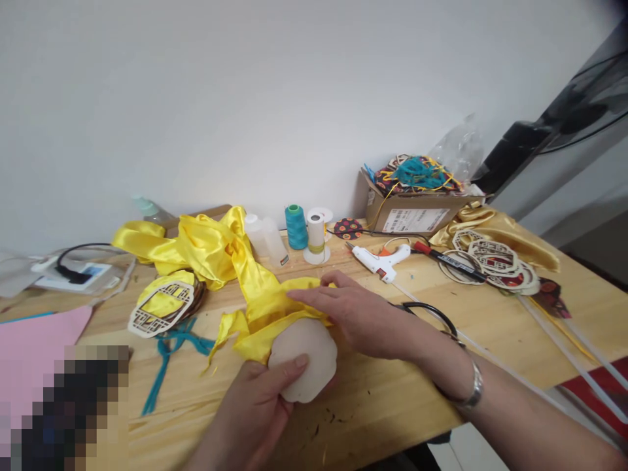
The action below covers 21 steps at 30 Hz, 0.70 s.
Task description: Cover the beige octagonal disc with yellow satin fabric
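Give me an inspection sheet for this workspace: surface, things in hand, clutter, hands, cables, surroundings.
Surface: wooden table, dark marks near front edge.
Things in hand: pale scalloped disc; yellow satin at its far edge.
Clutter: glue gun, marker, teal spool, filled cardboard box.
Hands: left hand grips the disc; right hand at the satin, fingers extended.
Cables: black cord at far left.
Surroundings: pale wall; apparently a fan at right.

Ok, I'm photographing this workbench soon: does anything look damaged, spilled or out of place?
Dark marks stand out against the pale wooden table near its front edge; their cause is unclear. The yellow cloth also has a ragged-looking strip, uneven beside its smoother folds.
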{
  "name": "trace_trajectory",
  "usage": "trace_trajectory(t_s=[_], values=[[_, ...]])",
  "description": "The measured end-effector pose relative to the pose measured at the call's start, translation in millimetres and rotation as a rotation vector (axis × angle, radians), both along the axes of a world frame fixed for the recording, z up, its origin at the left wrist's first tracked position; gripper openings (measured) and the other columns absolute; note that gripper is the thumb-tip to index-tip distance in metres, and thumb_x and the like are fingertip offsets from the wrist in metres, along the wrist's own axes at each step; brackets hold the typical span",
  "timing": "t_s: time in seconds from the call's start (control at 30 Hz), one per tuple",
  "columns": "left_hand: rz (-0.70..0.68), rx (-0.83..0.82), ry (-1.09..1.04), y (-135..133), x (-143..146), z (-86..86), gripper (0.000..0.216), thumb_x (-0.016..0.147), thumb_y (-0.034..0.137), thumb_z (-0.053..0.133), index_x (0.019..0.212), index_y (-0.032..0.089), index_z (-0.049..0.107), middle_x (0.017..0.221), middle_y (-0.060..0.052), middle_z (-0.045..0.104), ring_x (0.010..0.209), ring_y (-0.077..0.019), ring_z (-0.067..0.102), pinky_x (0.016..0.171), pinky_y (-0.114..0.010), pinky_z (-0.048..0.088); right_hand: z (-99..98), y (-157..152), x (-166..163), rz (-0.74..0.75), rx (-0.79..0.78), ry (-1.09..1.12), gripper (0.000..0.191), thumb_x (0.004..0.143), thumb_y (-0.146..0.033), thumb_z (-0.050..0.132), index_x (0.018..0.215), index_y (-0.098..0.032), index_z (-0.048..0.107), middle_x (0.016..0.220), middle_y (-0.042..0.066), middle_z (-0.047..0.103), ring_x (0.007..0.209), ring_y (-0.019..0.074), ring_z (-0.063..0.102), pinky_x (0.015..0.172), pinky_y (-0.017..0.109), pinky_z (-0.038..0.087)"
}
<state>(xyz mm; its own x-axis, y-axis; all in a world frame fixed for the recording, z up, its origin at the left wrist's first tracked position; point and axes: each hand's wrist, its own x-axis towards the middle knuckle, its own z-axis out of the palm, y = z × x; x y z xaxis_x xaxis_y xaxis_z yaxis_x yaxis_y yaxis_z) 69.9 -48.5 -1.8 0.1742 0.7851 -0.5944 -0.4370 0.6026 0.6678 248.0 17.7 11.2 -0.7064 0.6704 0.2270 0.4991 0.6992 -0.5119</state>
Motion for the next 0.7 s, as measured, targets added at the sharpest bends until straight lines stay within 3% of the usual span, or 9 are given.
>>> trace_trajectory(t_s=[0.1, 0.17, 0.3, 0.43, 0.5, 0.57, 0.7], values=[[-0.005, -0.029, 0.005, -1.7, -1.5, 3.2, 0.016, 0.066, 0.011, 0.075, 0.081, 0.011, 0.073, 0.094, -0.010, 0.075, 0.092, -0.0278, 0.067, 0.073, -0.035, 0.058, -1.9, 15.2, 2.1, -0.043, 0.028, -0.044, 0.033, 0.079, -0.006, 0.055, 0.108, -0.019, 0.066, 0.084, 0.006, 0.066, 0.095, 0.0228, 0.047, 0.082, 0.035, 0.043], [0.012, -0.038, -0.001, -1.5, -2.0, 5.7, 0.022, 0.064, 0.012, 0.076, 0.085, 0.010, 0.072, 0.093, -0.012, 0.075, 0.091, -0.0288, 0.067, 0.071, -0.036, 0.058, -2.8, 23.3, 9.1, -0.123, 0.069, -0.003, 0.019, 0.082, -0.009, 0.055, 0.091, -0.017, 0.069, 0.083, 0.006, 0.065, 0.093, 0.0217, 0.048, 0.084, 0.036, 0.042], [0.035, -0.019, -0.007, 0.8, -4.4, 8.8, 0.023, 0.065, 0.012, 0.075, 0.088, 0.009, 0.072, 0.094, -0.013, 0.074, 0.088, -0.0285, 0.068, 0.073, -0.038, 0.058, -0.5, 18.1, 34.6, -0.439, 0.176, 0.005, 0.031, 0.082, -0.005, 0.049, 0.108, -0.014, 0.062, 0.109, 0.011, 0.058, 0.099, 0.0223, 0.051, 0.084, 0.037, 0.044], [0.039, -0.036, -0.003, 3.8, -9.6, 7.6, 0.024, 0.068, 0.009, 0.073, 0.092, 0.008, 0.071, 0.093, -0.013, 0.075, 0.087, -0.0278, 0.069, 0.075, -0.041, 0.058, -4.7, -22.3, 65.0, -0.718, 0.129, -0.264, 0.019, 0.087, -0.017, 0.046, 0.095, -0.013, 0.063, 0.094, 0.012, 0.061, 0.086, 0.0254, 0.057, 0.075, 0.039, 0.048], [0.060, -0.051, 0.003, 5.8, -11.4, 6.6, 0.033, 0.068, 0.007, 0.072, 0.101, 0.009, 0.068, 0.093, -0.012, 0.075, 0.086, -0.0272, 0.069, 0.075, -0.041, 0.058, -14.2, -45.2, 77.6, -0.735, 0.106, -0.399, 0.018, 0.085, -0.020, 0.049, 0.092, -0.013, 0.063, 0.088, 0.011, 0.062, 0.084, 0.0269, 0.057, 0.074, 0.041, 0.048], [0.074, -0.065, 0.009, 7.8, -11.9, 6.3, 0.044, 0.068, 0.005, 0.072, 0.111, 0.011, 0.064, 0.094, -0.011, 0.075, 0.085, -0.0263, 0.070, 0.074, -0.041, 0.059, -26.6, -62.1, 86.1, -0.724, 0.083, -0.473, 0.024, 0.082, -0.019, 0.050, 0.102, -0.009, 0.061, 0.095, 0.014, 0.062, 0.088, 0.0278, 0.057, 0.079, 0.041, 0.048], [0.082, -0.075, 0.018, 10.2, -11.4, 6.8, 0.055, 0.067, 0.002, 0.071, 0.120, 0.012, 0.058, 0.095, -0.012, 0.074, 0.082, -0.0269, 0.070, 0.071, -0.040, 0.060, -43.3, -70.8, 89.4, -0.732, 0.025, -0.534, 0.025, 0.083, -0.014, 0.044, 0.103, -0.010, 0.060, 0.100, 0.015, 0.062, 0.091, 0.0261, 0.058, 0.081, 0.039, 0.048]])
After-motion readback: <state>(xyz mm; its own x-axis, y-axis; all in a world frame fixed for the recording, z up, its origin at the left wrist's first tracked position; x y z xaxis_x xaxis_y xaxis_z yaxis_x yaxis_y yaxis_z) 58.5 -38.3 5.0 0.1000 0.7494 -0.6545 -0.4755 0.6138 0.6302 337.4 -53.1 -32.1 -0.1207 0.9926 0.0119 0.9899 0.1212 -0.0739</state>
